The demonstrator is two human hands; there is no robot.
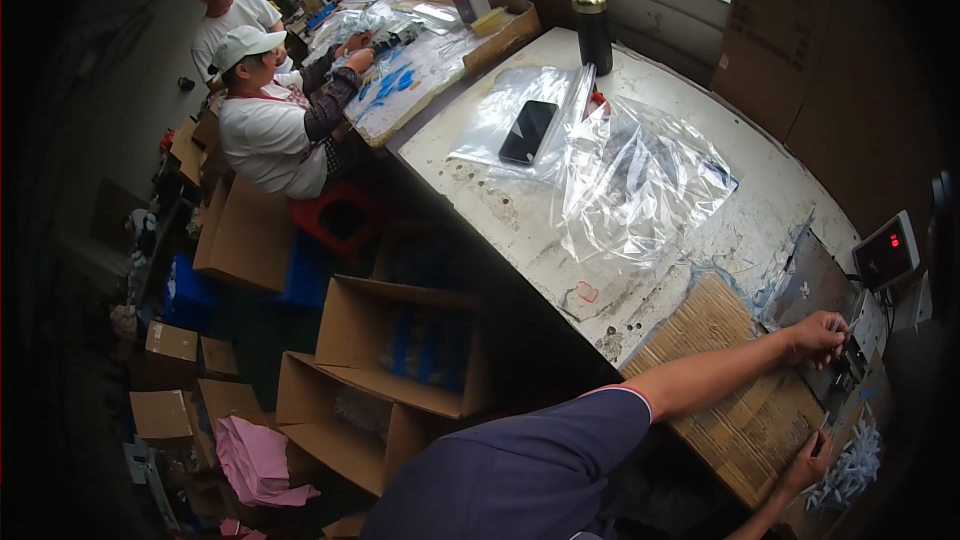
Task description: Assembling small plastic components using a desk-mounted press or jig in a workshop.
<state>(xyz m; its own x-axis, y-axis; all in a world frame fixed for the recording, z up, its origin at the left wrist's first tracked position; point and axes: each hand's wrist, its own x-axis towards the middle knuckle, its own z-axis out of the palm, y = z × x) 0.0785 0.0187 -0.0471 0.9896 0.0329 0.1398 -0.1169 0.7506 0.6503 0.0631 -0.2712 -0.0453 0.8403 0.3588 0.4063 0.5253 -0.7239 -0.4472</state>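
Note:
My left hand [820, 338] reaches across the bench with its fingers curled together at a small metal fixture [853, 360]. Whatever it may hold is too small to make out. Nearer to me, my right hand [808, 462] has thumb and fingers pinched together, and a thin tip seems to show at them. Beside the right hand lies a heap of small whitish plastic pieces [848, 468]. A ridged cardboard sheet [725, 380] lies under my left forearm. Behind the fixture stands a small device with a red lit display [886, 252].
Clear plastic bags [640, 185], a black phone [528, 132] and a dark flask [593, 35] are on the worktable [520, 230]. Open cardboard boxes [340, 420] stand on the floor at left. A seated person in a cap [265, 130] works at another table; another person [235, 15] is behind.

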